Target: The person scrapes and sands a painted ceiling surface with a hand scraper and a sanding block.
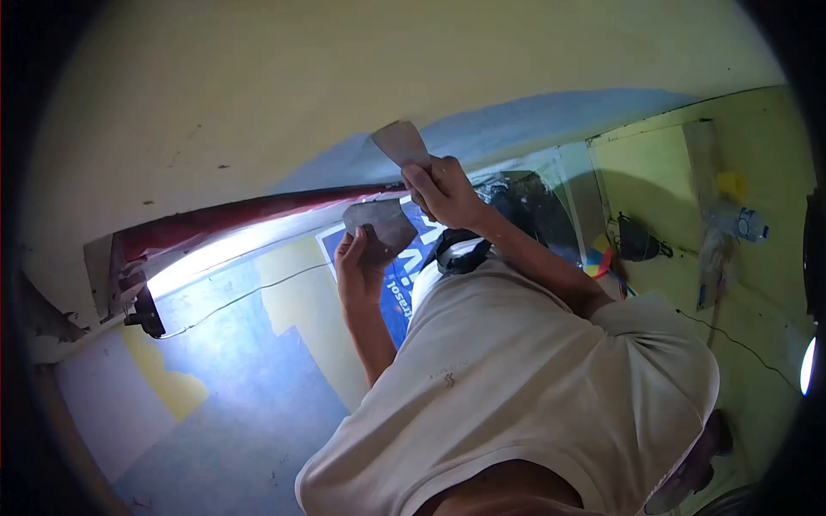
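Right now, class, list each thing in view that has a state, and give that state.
Right hand: shut on narrow scraper, blade up at the wall.
Left hand: shut on wide scraper, held lower.
Strip light: lit.

Cream short-sleeved T-shirt (533,378), one small dark mark (447,378) on its cloth; dark band (460,255) at the collar; forearms, left hand (357,262) and right hand (443,191) bare.

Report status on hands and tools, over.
Right hand gripping putty knife, blade up at cream surface. Left hand holding second scraper below. Red strip alongside.
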